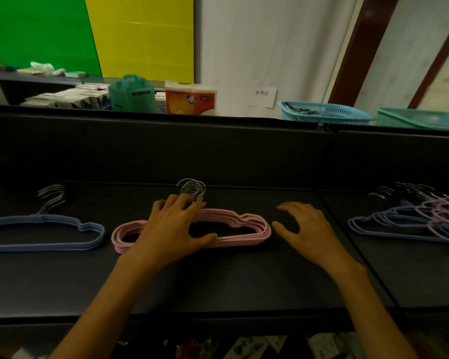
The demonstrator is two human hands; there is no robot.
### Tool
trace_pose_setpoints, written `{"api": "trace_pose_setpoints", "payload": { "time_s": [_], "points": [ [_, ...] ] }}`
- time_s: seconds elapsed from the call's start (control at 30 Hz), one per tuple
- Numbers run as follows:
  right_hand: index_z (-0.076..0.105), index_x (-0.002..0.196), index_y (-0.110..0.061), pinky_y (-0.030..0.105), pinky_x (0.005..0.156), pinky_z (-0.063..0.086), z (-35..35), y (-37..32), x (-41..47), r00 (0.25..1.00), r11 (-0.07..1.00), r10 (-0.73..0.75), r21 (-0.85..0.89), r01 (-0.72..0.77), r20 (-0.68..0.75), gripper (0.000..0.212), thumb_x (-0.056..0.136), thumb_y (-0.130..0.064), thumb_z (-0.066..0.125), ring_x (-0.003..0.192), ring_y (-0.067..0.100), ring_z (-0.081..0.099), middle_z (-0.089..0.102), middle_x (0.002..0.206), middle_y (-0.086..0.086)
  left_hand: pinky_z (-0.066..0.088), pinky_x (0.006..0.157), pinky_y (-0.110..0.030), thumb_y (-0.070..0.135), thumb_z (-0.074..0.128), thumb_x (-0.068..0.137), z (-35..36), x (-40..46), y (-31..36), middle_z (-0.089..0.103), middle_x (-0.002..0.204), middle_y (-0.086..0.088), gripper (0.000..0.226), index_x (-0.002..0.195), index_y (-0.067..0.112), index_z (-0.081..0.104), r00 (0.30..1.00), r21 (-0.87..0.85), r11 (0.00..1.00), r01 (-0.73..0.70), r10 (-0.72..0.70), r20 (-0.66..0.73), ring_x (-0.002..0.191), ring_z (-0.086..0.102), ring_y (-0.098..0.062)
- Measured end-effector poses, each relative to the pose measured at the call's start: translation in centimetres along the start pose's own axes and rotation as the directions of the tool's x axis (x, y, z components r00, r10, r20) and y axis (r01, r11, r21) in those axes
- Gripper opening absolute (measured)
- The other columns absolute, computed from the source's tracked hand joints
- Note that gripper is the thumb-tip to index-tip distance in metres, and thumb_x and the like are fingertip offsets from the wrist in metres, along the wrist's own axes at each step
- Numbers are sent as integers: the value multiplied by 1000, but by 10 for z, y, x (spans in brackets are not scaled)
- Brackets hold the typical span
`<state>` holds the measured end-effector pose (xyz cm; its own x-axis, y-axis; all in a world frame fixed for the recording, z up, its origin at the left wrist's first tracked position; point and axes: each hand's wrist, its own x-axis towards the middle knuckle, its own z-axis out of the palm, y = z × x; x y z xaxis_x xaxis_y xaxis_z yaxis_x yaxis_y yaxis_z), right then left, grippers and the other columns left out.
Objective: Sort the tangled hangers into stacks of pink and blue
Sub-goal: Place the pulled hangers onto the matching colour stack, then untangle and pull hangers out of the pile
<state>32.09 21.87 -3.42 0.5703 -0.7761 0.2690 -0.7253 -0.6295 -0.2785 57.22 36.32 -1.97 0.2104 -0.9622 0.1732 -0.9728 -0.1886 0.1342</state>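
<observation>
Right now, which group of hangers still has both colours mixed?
The tangled pile at the far right: blue and pink hangers overlap there. The blue stack and pink stack each hold one colour.

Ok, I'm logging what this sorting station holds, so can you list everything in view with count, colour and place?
pink hanger stack: one stack, pink, centre of the table
blue hanger stack: one stack, blue, left on the table
tangled hangers: one pile, pink and blue mixed, right on the table
table: one, black, in front
baskets: two, blue and green, behind on the right
paper sign: one, white, on the curtain
tissue pack: one, red and white, back shelf
teal box: one, back shelf
left hand: resting open on the pink stack
right hand: open, beside the pink stack
</observation>
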Motion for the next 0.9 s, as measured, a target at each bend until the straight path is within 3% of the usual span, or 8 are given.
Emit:
{"api": "trace_pose_setpoints", "payload": {
  "time_s": [0.2, 0.5, 0.9],
  "points": [
    [48, 132, -29, 30, 109, 29, -9, 2, -21, 999, 1000, 26, 1, -26, -38, 52, 86, -52, 54, 129, 12, 39, 46, 139, -6, 12, 115, -43, 68, 45, 83, -5, 6, 20, 20, 153, 1, 77, 147, 33, 19, 995, 27, 995, -97, 98, -33, 141, 16, -20],
    [45, 135, -28, 23, 108, 17, -42, 35, -86, 981, 980, 175, -82, -182, -88, 52, 89, -51, 51, 132, 11, 33, 39, 143, -8, 17, 112, -42, 61, 46, 86, 7, 28, 85, 23, 151, 2, 74, 148, 31, 19, 964, -30, 964, -263, 262, -32, 138, 20, -20],
    [42, 137, -28, 29, 109, 21, -107, 163, -180, 913, 908, 368, -142, -393, -175, 53, 89, -51, 50, 133, 10, 31, 39, 143, -9, 24, 109, -41, 63, 43, 86, 32, 60, 255, 29, 147, 1, 75, 148, 28, 20, 884, -42, 883, -468, 467, -24, 134, 26, -22]
  ]
}}
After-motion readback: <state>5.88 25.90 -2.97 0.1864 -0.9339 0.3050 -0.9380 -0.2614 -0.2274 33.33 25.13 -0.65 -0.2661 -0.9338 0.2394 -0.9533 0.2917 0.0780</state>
